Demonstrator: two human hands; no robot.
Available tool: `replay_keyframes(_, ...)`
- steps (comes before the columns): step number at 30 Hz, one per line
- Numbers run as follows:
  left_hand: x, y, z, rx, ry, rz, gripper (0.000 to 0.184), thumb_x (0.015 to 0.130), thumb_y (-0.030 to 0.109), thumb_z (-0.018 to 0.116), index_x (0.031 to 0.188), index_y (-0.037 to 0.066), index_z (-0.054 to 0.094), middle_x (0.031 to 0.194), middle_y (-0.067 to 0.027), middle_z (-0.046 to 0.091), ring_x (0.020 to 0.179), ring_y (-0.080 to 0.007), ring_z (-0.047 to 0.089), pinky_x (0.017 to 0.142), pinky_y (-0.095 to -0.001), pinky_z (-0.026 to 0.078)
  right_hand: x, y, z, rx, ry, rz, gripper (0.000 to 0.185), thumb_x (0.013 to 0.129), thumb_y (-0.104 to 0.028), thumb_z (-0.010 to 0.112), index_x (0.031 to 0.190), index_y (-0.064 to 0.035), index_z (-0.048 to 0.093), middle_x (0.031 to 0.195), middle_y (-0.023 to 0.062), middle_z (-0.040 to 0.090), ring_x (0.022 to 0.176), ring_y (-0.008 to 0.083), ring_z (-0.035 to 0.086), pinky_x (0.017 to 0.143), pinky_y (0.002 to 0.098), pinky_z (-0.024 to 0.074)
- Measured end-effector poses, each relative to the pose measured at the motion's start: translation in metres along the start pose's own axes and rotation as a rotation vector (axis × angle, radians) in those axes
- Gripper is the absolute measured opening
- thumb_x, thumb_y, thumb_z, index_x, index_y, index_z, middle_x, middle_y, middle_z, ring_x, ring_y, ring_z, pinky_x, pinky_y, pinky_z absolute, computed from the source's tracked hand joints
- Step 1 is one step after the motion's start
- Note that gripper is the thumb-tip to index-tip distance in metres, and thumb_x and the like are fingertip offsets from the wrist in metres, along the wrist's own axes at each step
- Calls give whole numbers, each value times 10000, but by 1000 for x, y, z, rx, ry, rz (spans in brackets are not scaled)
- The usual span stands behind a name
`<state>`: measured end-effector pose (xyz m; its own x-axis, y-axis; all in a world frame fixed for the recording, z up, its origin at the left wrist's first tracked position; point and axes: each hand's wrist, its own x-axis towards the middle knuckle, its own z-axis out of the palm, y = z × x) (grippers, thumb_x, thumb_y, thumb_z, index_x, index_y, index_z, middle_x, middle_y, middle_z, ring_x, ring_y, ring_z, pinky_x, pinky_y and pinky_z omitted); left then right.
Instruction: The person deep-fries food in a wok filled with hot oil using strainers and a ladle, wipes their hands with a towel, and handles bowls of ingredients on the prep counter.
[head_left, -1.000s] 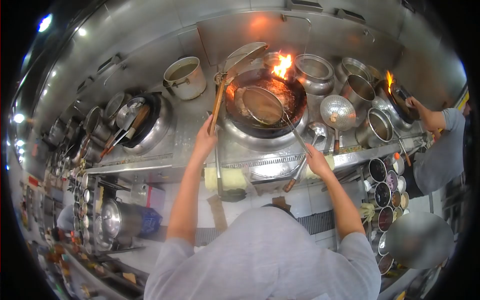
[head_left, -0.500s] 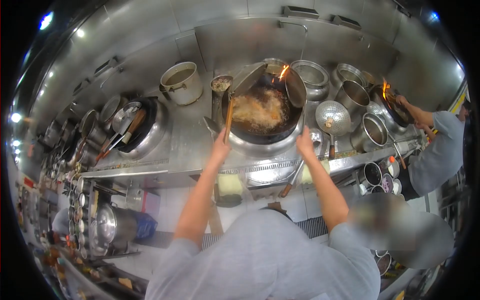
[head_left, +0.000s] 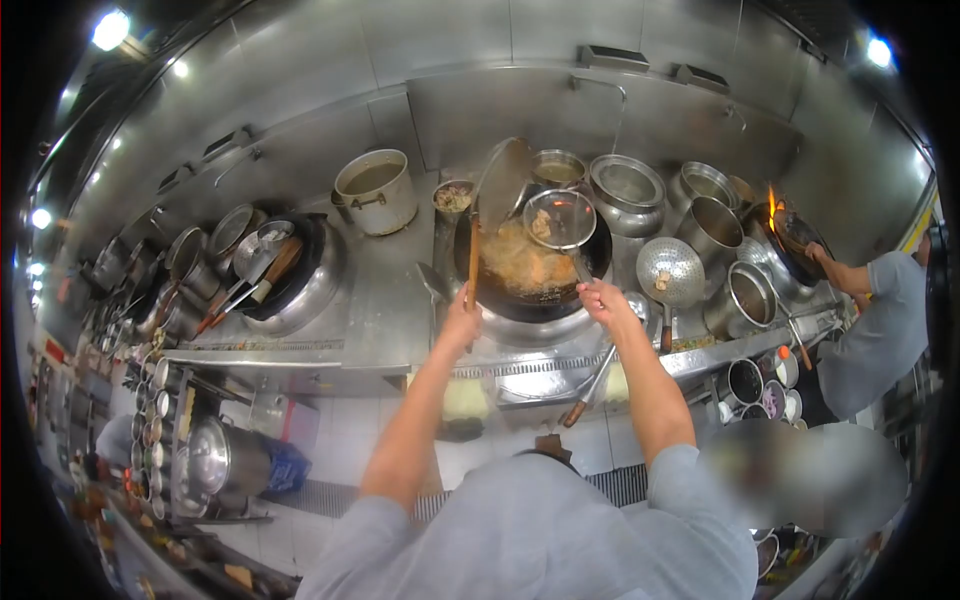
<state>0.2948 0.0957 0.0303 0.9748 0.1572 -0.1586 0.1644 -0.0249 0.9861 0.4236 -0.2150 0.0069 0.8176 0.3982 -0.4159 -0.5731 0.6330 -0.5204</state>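
Note:
My left hand [head_left: 460, 318] is closed around the wooden handle of a large round strainer [head_left: 503, 180], tilted on edge above the left of the wok. My right hand [head_left: 608, 303] grips the handle of a smaller mesh strainer [head_left: 560, 219], nearly level over the wok. A few pale brown food pieces [head_left: 541, 222] lie in its mesh. Below, the black wok [head_left: 598, 255] holds bubbling oil with golden food [head_left: 525, 262] frying in it. The wok sits in a round metal stove ring [head_left: 540, 330].
To the right lie a perforated ladle [head_left: 671, 272] and several metal pots [head_left: 711, 227]. A tall pot [head_left: 378, 195] stands at the left, beyond another wok [head_left: 305, 265] with tools. At the far right, a co-worker [head_left: 878, 310] handles a flaming wok [head_left: 792, 232].
The right-hand strainer has swung from upright at the wok's right side to nearly level over its middle. Flame behind it is no longer visible. The left-hand strainer has turned more upright.

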Motion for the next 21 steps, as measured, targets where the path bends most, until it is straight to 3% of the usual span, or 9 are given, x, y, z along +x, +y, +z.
replay_keyframes(3, -3, 5, -10, -133, -20, 13, 722, 815, -67, 467, 1463, 189, 277, 853, -28, 476, 570, -87, 432, 434, -227, 380, -20, -5, 13, 75, -147, -13, 48, 940, -7, 375, 937, 32, 403, 653, 42, 429, 436, 76, 352, 344, 198, 270)
replay_keyframes(4, -5, 9, -12, -145, 4, 19, 739, 793, -80, 457, 1460, 184, 277, 855, -32, 481, 572, -89, 438, 431, -226, 381, -27, -9, 19, 98, -162, -11, 168, 962, -57, 355, 843, 25, 443, 609, 11, 388, 425, 74, 337, 343, 203, 275)
replay_keyframes(9, -37, 39, -24, -235, -41, 28, 761, 778, -85, 462, 1463, 181, 262, 866, -37, 493, 578, -95, 449, 432, -221, 384, -68, -51, 22, 276, -191, -122, 148, 960, -69, 363, 856, 12, 430, 673, 37, 436, 431, 68, 344, 350, 198, 289)
replay_keyframes(12, -45, 35, -35, -178, 5, 28, 766, 776, -89, 459, 1465, 181, 261, 863, -34, 488, 575, -91, 446, 430, -219, 382, -84, -77, -14, -8, -133, -224, 115, 944, -46, 359, 857, -7, 422, 718, 62, 471, 437, 71, 364, 342, 214, 296)
replay_keyframes(14, -45, 32, -37, -96, 49, 71, 740, 782, -87, 460, 1454, 174, 298, 849, -24, 481, 542, -85, 437, 413, -224, 373, -111, -88, -29, -312, 293, -499, 72, 920, -73, 422, 916, -8, 453, 726, 80, 498, 440, 83, 387, 333, 232, 306)
replay_keyframes(15, -44, 34, -35, -100, 31, 70, 740, 782, -87, 460, 1454, 174, 298, 849, -24, 481, 542, -85, 437, 413, -224, 373, -119, -93, -40, -311, 308, -509, 72, 920, -73, 422, 916, -8, 453, 726, 80, 498, 440, 83, 387, 333, 232, 306)
replay_keyframes(17, -46, 36, -36, 137, 99, 43, 621, 874, 5, 485, 1444, 202, 339, 907, -54, 530, 617, -104, 497, 447, -242, 412, -112, -100, -76, -1026, 687, -531, 139, 878, -104, 497, 984, -16, 478, 782, 170, 588, 530, 239, 560, 434, 369, 455)
replay_keyframes(18, -37, 21, -37, 228, 149, 103, 606, 858, 11, 481, 1429, 186, 376, 939, -82, 571, 631, -159, 549, 480, -298, 457, -54, -115, -173, -1574, 952, -786, 324, 845, -64, 508, 1158, -7, 448, 920, 282, 633, 825, 423, 639, 704, 473, 512)
replay_keyframes(21, -9, -26, -37, 421, 216, 332, 651, 848, 20, 495, 1452, 198, 330, 861, -67, 548, 579, -145, 501, 471, -286, 439, -102, -102, -120, -1678, 936, -580, 399, 833, -47, 493, 1224, -23, 420, 1046, 328, 602, 1035, 494, 555, 869, 519, 447)
